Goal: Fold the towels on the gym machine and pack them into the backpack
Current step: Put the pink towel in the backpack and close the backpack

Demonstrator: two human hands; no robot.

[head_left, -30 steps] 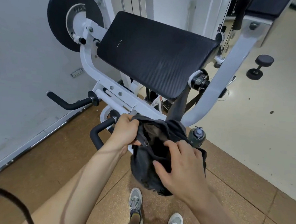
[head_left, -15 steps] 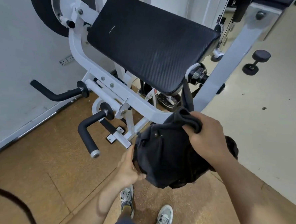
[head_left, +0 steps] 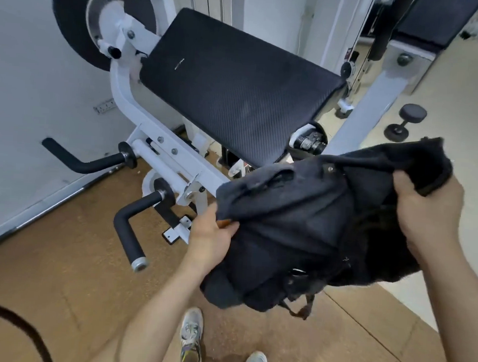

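The left hand [head_left: 209, 235] grips a dark backpack [head_left: 285, 225] by its side and the right hand [head_left: 429, 212] grips its top flap, above the floor [head_left: 60, 254] near a black pad [head_left: 232, 88]. Uneven pulling could tip it and spill anything inside.

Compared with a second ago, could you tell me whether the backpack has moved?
Yes. The backpack has moved rightward, away from the machine's foam handle, which it hung right beside earlier.

- The gym machine's pad [head_left: 232, 91] fills the upper centre of the frame.
- The backpack [head_left: 299, 232] hangs lower right, before the pad (off the floor), between the left hand [head_left: 209, 235] and the right hand [head_left: 429, 209].
- A dumbbell [head_left: 406, 121] lies at the right edge, behind it.
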